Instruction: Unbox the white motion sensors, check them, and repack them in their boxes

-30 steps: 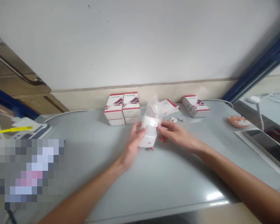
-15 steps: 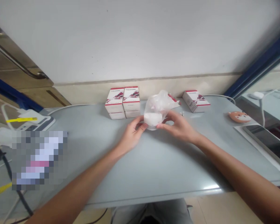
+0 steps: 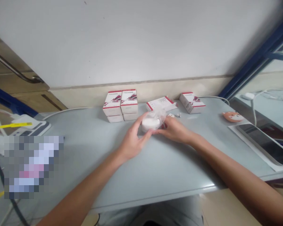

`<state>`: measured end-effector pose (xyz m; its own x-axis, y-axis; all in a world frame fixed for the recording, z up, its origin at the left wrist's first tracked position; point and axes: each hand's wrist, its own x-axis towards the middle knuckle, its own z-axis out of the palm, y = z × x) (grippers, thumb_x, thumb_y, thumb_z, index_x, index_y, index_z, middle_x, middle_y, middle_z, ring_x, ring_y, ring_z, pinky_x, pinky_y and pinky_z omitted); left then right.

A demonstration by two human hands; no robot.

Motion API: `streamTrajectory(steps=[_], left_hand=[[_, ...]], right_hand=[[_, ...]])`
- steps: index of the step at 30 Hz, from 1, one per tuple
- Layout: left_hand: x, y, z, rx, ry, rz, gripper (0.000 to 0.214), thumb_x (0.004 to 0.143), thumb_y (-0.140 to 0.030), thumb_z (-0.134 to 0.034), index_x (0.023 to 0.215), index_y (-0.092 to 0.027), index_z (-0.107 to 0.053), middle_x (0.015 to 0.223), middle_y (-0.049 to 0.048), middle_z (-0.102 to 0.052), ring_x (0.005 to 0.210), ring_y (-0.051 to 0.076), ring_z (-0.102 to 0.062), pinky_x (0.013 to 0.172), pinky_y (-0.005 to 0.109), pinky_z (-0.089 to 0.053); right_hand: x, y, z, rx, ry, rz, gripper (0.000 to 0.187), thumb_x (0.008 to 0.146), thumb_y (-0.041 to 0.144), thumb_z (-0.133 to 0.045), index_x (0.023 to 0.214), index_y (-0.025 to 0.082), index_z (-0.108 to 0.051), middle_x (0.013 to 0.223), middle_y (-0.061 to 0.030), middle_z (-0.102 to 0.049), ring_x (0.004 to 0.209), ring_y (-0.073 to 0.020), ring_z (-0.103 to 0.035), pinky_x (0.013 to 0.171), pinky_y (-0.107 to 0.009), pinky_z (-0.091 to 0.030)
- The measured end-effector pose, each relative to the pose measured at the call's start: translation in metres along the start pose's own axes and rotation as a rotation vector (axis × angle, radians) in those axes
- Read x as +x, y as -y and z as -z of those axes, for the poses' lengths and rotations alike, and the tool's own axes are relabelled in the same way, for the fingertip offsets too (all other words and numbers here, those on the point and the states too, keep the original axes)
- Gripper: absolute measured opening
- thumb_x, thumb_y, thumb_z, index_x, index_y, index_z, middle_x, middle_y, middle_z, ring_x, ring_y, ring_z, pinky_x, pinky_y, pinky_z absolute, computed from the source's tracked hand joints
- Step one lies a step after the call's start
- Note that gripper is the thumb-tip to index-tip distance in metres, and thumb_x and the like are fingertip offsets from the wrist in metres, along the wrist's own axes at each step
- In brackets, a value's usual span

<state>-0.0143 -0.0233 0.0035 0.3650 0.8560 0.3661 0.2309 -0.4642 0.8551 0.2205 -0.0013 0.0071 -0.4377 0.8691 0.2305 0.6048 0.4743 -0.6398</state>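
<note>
A round white device [image 3: 149, 123] in a clear plastic bag [image 3: 160, 115] is held between my two hands, just above the grey tabletop. My left hand [image 3: 135, 139] curls round its left side, thumb at the near edge. On the other side, my right hand [image 3: 175, 129] is closed on the bag and the device's right edge. What kind of device it is, I cannot tell. Just behind them lies a flattened white and red box [image 3: 161, 103], and small white pieces [image 3: 178, 115] rest beside my right fingers.
Stacked white and red boxes [image 3: 120, 105] stand against the wall at centre left, and another such box [image 3: 192, 102] at right. An orange animal-face object [image 3: 233, 116] and a dark tablet-like slab [image 3: 265, 142] lie farther right. At left are a power strip [image 3: 43, 128], cables and a blurred-out area.
The bag, which stood up puffed above the device, now lies lower and bunched to the right. The device has tilted, and the flattened box behind shows more. The view has shifted slightly.
</note>
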Motion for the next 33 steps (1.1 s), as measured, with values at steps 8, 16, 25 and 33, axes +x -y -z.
streamTrajectory(steps=[8,16,25,33], left_hand=[[0.004,0.016,0.011,0.023,0.132,0.191,0.045,0.102,-0.053,-0.06,0.137,-0.026,-0.063,0.135,0.0092,-0.072,0.126,0.031,-0.066,0.107,0.042,-0.053],[0.001,0.007,0.003,-0.158,0.066,0.113,0.052,0.101,-0.043,-0.067,0.148,-0.025,-0.052,0.149,0.0113,-0.062,0.139,0.029,-0.058,0.117,0.041,-0.046],[0.003,0.022,0.01,-0.09,0.139,0.197,0.05,0.096,-0.049,-0.072,0.137,-0.025,-0.057,0.124,0.0108,-0.073,0.121,0.031,-0.068,0.104,0.045,-0.055],[0.004,0.007,0.013,-0.079,0.199,0.186,0.056,0.092,-0.05,-0.076,0.139,-0.026,-0.057,0.134,0.0105,-0.07,0.122,0.03,-0.067,0.102,0.043,-0.055]], right_hand=[[-0.001,0.004,0.003,0.083,-0.04,0.047,0.045,0.094,0.062,-0.07,0.116,0.023,-0.065,0.102,-0.0067,-0.066,0.083,-0.0217,-0.053,0.073,-0.034,-0.045],[-0.001,0.007,0.0,0.135,0.106,0.008,0.039,0.102,0.058,-0.06,0.111,0.022,-0.069,0.106,-0.0066,-0.071,0.078,-0.0194,-0.056,0.071,-0.033,-0.044],[-0.003,0.01,-0.001,0.187,0.02,0.095,0.047,0.093,0.058,-0.074,0.127,0.027,-0.067,0.133,-0.011,-0.067,0.111,-0.0298,-0.064,0.092,-0.04,-0.051],[-0.003,0.008,-0.003,0.15,0.126,-0.019,0.04,0.095,0.058,-0.07,0.114,0.023,-0.068,0.113,-0.0086,-0.078,0.092,-0.0278,-0.07,0.081,-0.039,-0.053]])
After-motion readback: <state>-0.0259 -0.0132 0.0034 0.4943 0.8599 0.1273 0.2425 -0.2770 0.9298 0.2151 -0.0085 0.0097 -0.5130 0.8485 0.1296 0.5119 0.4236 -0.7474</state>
